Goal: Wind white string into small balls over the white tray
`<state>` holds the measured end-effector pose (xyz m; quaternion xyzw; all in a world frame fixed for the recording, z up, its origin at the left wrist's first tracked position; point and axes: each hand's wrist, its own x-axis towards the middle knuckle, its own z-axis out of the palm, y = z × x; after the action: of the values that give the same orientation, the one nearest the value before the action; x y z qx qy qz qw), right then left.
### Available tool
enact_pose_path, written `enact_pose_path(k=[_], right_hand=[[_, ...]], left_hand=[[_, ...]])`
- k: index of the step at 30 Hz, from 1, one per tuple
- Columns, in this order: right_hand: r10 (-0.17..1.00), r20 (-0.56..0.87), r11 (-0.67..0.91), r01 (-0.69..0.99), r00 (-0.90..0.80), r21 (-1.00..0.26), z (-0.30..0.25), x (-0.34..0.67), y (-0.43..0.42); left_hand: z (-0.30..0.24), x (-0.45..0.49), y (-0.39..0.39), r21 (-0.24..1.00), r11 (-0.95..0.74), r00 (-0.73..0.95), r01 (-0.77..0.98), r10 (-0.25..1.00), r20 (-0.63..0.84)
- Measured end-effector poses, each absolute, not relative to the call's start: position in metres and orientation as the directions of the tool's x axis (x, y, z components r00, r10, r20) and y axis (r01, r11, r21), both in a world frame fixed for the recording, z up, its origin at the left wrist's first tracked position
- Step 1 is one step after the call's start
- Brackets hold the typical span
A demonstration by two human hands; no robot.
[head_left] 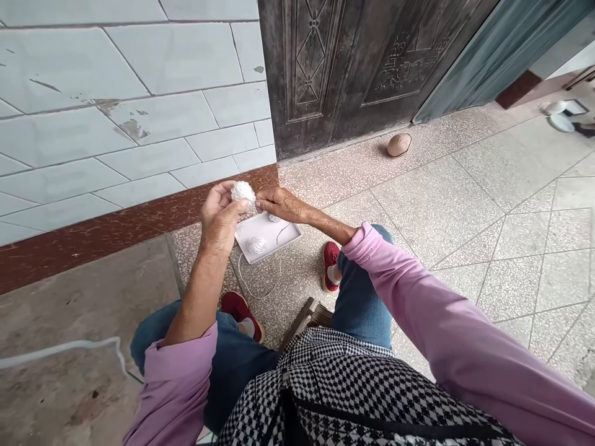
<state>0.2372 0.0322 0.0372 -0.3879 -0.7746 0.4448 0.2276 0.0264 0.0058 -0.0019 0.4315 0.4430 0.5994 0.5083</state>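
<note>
My left hand (pixel 219 218) is raised in front of me with its fingers closed round a small white ball of thread (pixel 242 191). My right hand (pixel 281 205) reaches in from the right, its fingertips pinched together against the same ball. Below the hands, a white rectangular tray (pixel 283 238) lies on the floor. In it sits a second white ball of thread (pixel 257 245). A thin white thread (pixel 260 286) loops from the tray across the floor. My knees in blue jeans and red shoes (pixel 330 265) flank the tray.
A tiled wall with a red-brown skirting (pixel 93 238) stands at the left. A dark carved door (pixel 353 68) is ahead, and a small brown ball (pixel 399 144) lies at its foot. Terrazzo floor stretches to the right. A white cable (pixel 65 350) runs over the concrete at the lower left.
</note>
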Motion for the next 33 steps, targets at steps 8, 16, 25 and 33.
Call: enact_pose_path(k=[8, 16, 25, 33], right_hand=[[0.698, 0.023, 0.416, 0.380, -0.716, -0.826, 0.034, 0.240, 0.021], [0.898, 0.058, 0.222, 0.336, -0.437, -0.915, 0.066, 0.260, 0.032], [0.861, -0.012, 0.222, 0.397, -0.509, -0.890, 0.051, 0.242, 0.026], [0.823, -0.077, 0.257, 0.489, -0.563, -0.834, 0.045, 0.228, 0.013]], left_hand=[[-0.010, 0.028, 0.010, 0.985, -0.085, -0.195, -0.153, 0.979, 0.054], [0.004, 0.031, -0.005, 0.997, 0.012, 0.082, -0.070, 0.997, -0.006], [0.005, 0.030, -0.003, 0.957, -0.056, 0.036, -0.286, 0.997, 0.069], [-0.012, 0.023, 0.011, 0.931, -0.097, -0.171, -0.352, 0.985, 0.038]])
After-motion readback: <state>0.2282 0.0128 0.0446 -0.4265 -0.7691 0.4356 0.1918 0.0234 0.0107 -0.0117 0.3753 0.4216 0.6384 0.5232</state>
